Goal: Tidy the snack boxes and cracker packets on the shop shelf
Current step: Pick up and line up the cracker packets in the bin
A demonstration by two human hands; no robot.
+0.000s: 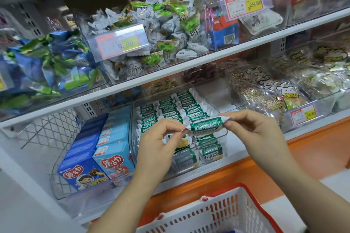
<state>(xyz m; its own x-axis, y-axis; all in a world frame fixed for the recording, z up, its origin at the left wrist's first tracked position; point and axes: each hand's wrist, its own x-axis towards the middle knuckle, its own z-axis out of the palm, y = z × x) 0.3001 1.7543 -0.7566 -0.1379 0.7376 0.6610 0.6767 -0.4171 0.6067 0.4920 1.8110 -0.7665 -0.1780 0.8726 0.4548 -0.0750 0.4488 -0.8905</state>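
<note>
Two rows of snack boxes (pixel 111 138) stand just left of the clear bin (pixel 212 104), dark blue outermost, light blue next to the bin wall. Over the bin's front half, the left hand (pixel 159 143) pinches the left crimped end of a green cracker packet (pixel 205 124), held roughly level above the packets (pixel 187 104) filed inside the bin. The right hand (pixel 253 128) pinches the packet's right end. Monkey-print bags (pixel 265 91) lie right of the bin.

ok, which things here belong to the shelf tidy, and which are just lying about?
Job in hand:
- green foil cracker packet, pinched at its ends by left hand and right hand
- rows of matching green packets
- blue cardboard snack boxes

Lying about:
- red-and-white plastic basket
- green-and-white wrapped sweets
- cartoon-print clear bags
</note>
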